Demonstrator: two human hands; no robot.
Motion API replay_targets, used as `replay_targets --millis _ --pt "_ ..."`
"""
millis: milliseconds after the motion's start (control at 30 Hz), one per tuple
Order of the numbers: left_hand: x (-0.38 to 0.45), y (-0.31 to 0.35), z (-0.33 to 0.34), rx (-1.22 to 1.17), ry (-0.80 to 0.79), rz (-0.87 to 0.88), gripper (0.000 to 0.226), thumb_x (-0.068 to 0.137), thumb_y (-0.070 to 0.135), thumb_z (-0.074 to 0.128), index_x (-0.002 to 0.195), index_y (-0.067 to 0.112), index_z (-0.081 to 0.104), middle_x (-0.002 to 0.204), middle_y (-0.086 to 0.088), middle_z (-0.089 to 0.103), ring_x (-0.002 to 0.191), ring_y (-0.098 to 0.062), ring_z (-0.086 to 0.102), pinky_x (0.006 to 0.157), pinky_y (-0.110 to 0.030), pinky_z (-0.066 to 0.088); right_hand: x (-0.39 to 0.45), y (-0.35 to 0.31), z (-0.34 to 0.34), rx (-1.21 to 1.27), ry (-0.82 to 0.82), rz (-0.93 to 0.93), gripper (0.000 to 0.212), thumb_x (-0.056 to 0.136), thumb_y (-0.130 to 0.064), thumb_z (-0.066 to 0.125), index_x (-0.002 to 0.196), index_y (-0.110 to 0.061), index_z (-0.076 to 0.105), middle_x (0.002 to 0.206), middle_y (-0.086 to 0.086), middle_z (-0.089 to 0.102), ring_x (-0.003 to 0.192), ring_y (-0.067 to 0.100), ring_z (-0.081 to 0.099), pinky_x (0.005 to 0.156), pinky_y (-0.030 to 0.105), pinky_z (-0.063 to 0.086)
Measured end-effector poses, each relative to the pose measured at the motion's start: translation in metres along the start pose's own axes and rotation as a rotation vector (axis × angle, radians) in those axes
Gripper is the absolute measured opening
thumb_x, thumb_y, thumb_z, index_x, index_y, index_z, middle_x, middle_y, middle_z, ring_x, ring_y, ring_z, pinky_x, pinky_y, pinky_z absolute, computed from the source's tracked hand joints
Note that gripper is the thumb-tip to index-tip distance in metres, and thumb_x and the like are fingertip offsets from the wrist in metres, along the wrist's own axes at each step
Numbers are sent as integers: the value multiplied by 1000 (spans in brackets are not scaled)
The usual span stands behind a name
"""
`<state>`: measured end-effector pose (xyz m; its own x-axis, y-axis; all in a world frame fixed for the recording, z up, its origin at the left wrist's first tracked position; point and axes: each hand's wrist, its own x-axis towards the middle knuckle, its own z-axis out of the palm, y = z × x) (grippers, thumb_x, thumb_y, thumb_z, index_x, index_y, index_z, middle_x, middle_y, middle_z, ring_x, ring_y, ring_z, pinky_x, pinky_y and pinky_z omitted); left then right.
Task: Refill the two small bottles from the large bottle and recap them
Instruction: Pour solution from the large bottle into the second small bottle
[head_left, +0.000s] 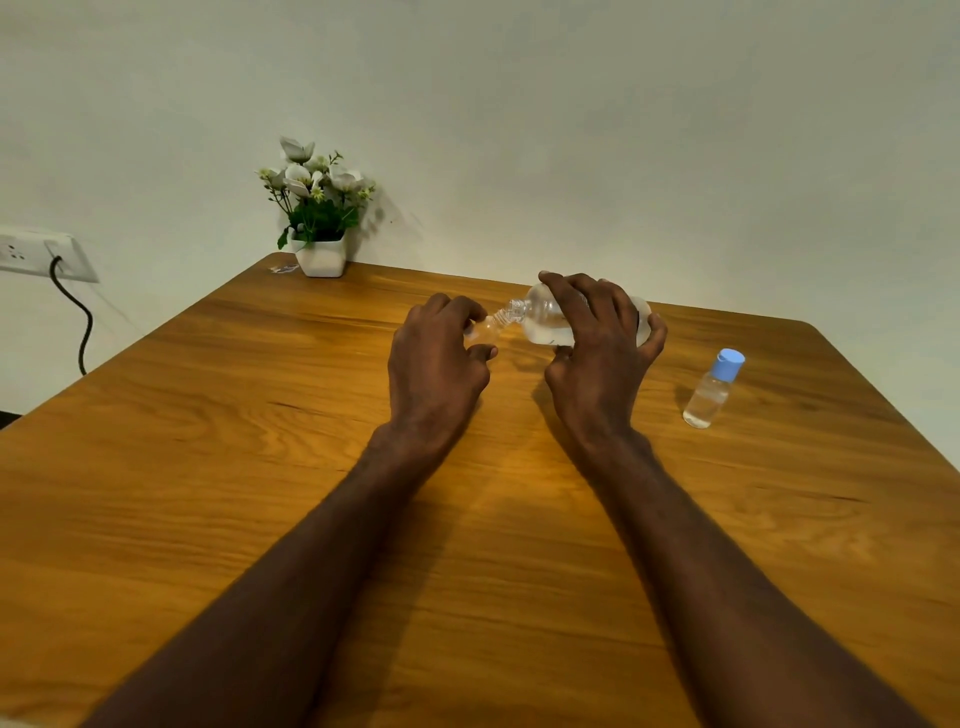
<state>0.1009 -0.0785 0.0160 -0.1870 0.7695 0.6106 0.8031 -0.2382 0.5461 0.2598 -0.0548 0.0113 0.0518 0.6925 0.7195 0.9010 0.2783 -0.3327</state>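
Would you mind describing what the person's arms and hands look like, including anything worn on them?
Both forearms are bare as far as the frame shows, with no sleeves in view. The left hand and right hand wear no gloves, and no watch, bracelet or ring is visible on them.

Capped small bottle (712, 388) on table (208, 441), right of both hands.

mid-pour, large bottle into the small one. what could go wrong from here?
1. The large bottle, tipped nearly flat in the right hand, meets the small bottle at a narrow neck; a slight misalignment could spill onto the wooden table.
2. The left hand hides most of the small bottle, so the fill level is hard to see; overfilling is possible.
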Motion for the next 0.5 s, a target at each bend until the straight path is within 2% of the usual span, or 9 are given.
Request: replay_targets --millis 500 --pt "-1 1 0 -4 -9 7 39 82 27 86 118 22 70 110 4 69 103 -15 61 89 -40 52 0 0 0 -7 15 -5 93 71 0 77 149 -42 49 150 -9 52 146 21 38 119 63 18"
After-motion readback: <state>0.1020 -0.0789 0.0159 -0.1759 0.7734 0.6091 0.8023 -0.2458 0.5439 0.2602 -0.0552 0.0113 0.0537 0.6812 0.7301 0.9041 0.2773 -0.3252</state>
